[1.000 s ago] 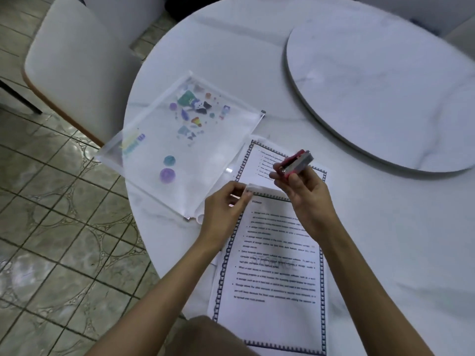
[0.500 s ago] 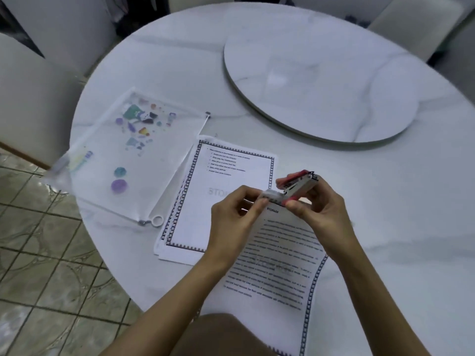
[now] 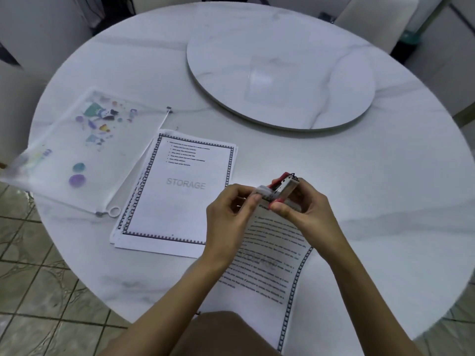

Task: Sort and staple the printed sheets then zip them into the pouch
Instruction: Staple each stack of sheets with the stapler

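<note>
A small red and silver stapler (image 3: 284, 187) is gripped in my right hand (image 3: 305, 209) above the top corner of a printed sheet set (image 3: 270, 268) with a black patterned border. My left hand (image 3: 230, 222) pinches that top corner, which sits at the stapler's mouth. A second pile of printed sheets (image 3: 180, 191) marked STORAGE lies flat to the left. Further left lies the clear zip pouch (image 3: 87, 150) with coloured cartoon prints, its white ring puller (image 3: 114, 211) at the near corner.
A round white marble table (image 3: 372, 201) carries everything. A raised turntable disc (image 3: 280, 73) fills its far middle. Pale chairs (image 3: 372, 19) stand around the far side and left. Tiled floor (image 3: 38, 291) shows below the table's left edge.
The view has swung right and back, so the whole table shows. My hands have lifted the sheet corner off the STORAGE pile and brought it to the right, into the stapler's mouth.
</note>
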{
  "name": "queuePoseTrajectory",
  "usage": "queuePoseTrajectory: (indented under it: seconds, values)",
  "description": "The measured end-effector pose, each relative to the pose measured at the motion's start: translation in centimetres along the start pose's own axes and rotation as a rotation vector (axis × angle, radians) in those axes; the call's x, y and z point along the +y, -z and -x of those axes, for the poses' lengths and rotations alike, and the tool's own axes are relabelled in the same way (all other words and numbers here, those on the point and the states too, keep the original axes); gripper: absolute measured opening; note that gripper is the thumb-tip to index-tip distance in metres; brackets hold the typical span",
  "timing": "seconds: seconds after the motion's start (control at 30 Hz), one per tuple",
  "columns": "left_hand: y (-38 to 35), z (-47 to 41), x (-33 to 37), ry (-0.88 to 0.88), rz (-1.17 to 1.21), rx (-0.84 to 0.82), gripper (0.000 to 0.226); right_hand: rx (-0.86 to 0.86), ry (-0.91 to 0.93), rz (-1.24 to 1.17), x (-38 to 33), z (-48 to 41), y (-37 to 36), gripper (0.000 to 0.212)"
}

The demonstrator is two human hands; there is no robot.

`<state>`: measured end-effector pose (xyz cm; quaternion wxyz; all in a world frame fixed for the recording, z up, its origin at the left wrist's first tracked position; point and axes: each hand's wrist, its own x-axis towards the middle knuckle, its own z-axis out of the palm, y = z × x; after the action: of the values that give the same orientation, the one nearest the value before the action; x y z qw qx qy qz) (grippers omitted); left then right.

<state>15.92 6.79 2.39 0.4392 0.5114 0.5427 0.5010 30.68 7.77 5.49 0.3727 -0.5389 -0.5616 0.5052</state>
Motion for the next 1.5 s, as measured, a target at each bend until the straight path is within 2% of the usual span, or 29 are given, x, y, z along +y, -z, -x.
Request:
queuePoseTrajectory:
  seconds: [0.27, 0.6, 0.8, 0.97, 1.17, 1.5]
  values:
    - [-3.5, 0.8, 0.6, -0.031, 0.004, -0.024, 0.01, 0.07, 0.023, -0.124, 0.4, 1.5, 2.8, 0.025]
    - [-5.1, 1.2, 0.4, -0.028, 0.028, -0.004, 0.012, 0.095, 0.005, -0.042, 1.2, 1.7, 3.9, 0.03]
    - [-5.1, 1.1, 0.1, -0.028, 0.032, -0.011, 0.01, 0.146, 0.032, 0.015, 1.8, 1.8, 3.5, 0.023]
    - [-3.3, 1.3, -2.0, 0.017, -0.134, -0.157, 0.005, 0.174, 0.028, -0.02, 2.3, 1.6, 4.0, 0.019]
    - [-2.7, 1.7, -4.1, 0.033, -0.261, -0.297, 0.014, 0.157, 0.015, -0.05, 2.5, 1.7, 3.8, 0.016]
    - [-3.0, 2.0, -3.6, -0.073, -0.257, -0.28, 0.007, 0.145, 0.042, -0.055, 1.8, 1.5, 4.3, 0.02]
